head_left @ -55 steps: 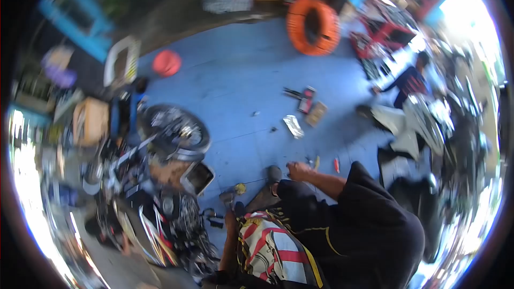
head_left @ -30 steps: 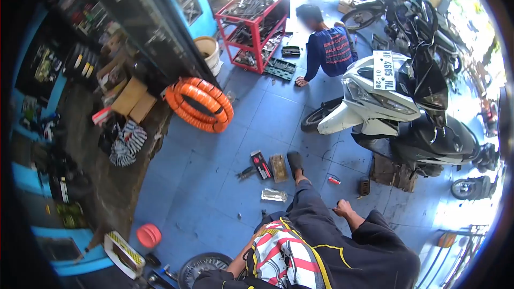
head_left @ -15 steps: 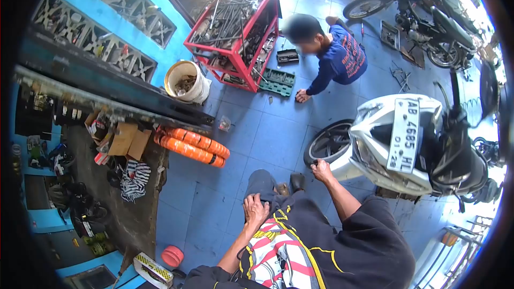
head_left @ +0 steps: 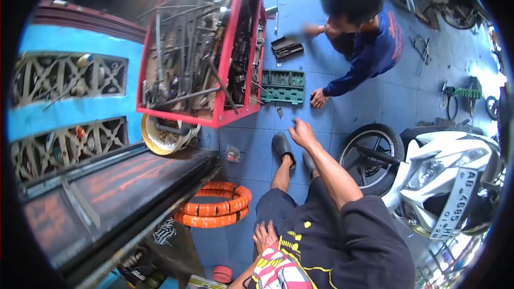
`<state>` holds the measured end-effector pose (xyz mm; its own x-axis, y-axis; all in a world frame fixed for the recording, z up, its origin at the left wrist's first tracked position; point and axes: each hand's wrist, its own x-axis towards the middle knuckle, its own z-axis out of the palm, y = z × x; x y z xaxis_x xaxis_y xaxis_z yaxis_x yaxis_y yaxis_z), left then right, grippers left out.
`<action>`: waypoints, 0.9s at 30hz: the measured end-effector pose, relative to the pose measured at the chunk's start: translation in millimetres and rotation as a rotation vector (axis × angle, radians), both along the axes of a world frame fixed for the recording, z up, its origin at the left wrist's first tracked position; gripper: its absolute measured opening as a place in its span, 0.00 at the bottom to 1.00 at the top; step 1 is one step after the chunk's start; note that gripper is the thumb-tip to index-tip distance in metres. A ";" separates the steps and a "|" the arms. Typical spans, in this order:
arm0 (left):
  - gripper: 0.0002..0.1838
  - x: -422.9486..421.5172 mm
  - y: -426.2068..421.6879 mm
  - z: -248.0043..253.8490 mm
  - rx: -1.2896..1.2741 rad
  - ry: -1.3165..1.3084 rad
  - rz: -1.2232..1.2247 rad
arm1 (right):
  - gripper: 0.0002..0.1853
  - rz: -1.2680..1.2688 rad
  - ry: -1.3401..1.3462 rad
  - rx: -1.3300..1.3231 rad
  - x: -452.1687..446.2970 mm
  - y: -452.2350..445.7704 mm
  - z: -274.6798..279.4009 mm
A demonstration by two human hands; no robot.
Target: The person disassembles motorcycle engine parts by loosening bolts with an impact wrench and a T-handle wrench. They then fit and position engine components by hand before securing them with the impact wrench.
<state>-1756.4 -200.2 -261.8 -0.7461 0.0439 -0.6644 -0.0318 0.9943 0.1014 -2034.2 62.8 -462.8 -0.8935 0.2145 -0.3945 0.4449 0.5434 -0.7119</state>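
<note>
Two bare hands here, the left hand [head_left: 265, 238] at lower centre lying flat, fingers slightly parted, on the dark shorts [head_left: 274, 206] with nothing visible in its grip, while the right hand [head_left: 302, 132], mid-frame, has its fingers loosely curled, and whether they hold anything I can't tell. Just above those fingertips, clear of them, there's the green case [head_left: 284, 88], opened out flat on the blue floor [head_left: 246, 155], dark pieces rowed in its upper half! Above it a black case [head_left: 287, 48] sits open with small dark parts inside, and over at upper left the red cart [head_left: 176, 116] brims with wrenches and rods, a yellowish bucket [head_left: 145, 136] of jumbled bits showing below its edge.
</note>
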 end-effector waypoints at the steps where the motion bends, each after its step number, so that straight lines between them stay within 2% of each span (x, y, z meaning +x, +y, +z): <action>1: 0.29 -1.6 -10.0 -6.0 -0.024 -0.013 -0.060 | 0.21 -0.046 0.148 -0.012 -45.2 -8.8 -8.7; 2: 0.31 -16.8 -14.1 -7.5 -0.052 -0.023 -0.120 | 0.22 -0.075 0.302 0.001 -87.6 -15.9 -20.2; 3: 0.31 -28.5 -18.1 -10.0 -0.069 -0.043 -0.133 | 0.23 -0.046 0.261 0.032 -124.6 -21.3 -35.2; 4: 0.31 -48.8 -15.8 -2.0 0.001 -0.062 -0.021 | 0.24 -0.055 0.372 0.036 -158.0 -27.5 -44.4; 5: 0.31 -65.1 -17.2 -4.2 0.066 -0.077 0.095 | 0.25 -0.019 0.361 0.074 -186.8 -31.9 -45.2; 6: 0.31 -74.2 -23.4 -17.2 0.040 -0.087 0.097 | 0.28 -0.010 0.497 0.109 -216.0 -38.7 -57.0; 8: 0.28 -76.7 -36.9 -29.7 0.045 -0.131 0.390 | 0.31 0.061 0.550 0.175 -254.8 -47.7 -55.5; 9: 0.24 -75.8 -31.9 -34.0 0.051 -0.045 0.427 | 0.33 0.096 0.583 0.230 -269.1 -54.9 -65.1; 13: 0.25 -100.2 -9.2 -29.7 -0.094 -0.129 0.303 | 0.35 0.109 0.677 0.080 -308.3 -86.2 -83.5; 16: 0.25 -113.7 -4.8 -32.6 -0.055 -0.112 0.329 | 0.36 0.058 0.598 -0.059 -321.6 -117.9 -99.4; 19: 0.25 -129.2 3.3 -31.6 -0.073 -0.125 0.320 | 0.33 0.029 0.563 -0.117 -307.0 -131.1 -86.8; 21: 0.25 -137.6 8.3 -28.6 -0.096 -0.142 0.311 | 0.25 0.181 0.537 0.070 -279.8 -134.9 -75.8; 22: 0.24 -144.4 11.5 -26.5 -0.085 -0.147 0.306 | 0.25 0.181 0.541 0.063 -260.8 -141.8 -73.3; 24: 0.24 -152.7 17.3 -25.6 -0.075 -0.144 0.310 | 0.18 0.465 0.457 -0.018 -232.2 -151.3 -75.2; 25: 0.24 -155.0 18.6 -24.4 -0.086 -0.160 0.312 | 0.18 0.469 0.460 -0.024 -229.7 -150.2 -79.2; 27: 0.24 -153.8 20.0 -26.0 -0.102 -0.178 0.319 | 0.16 0.286 0.499 0.022 -231.5 -140.2 -77.1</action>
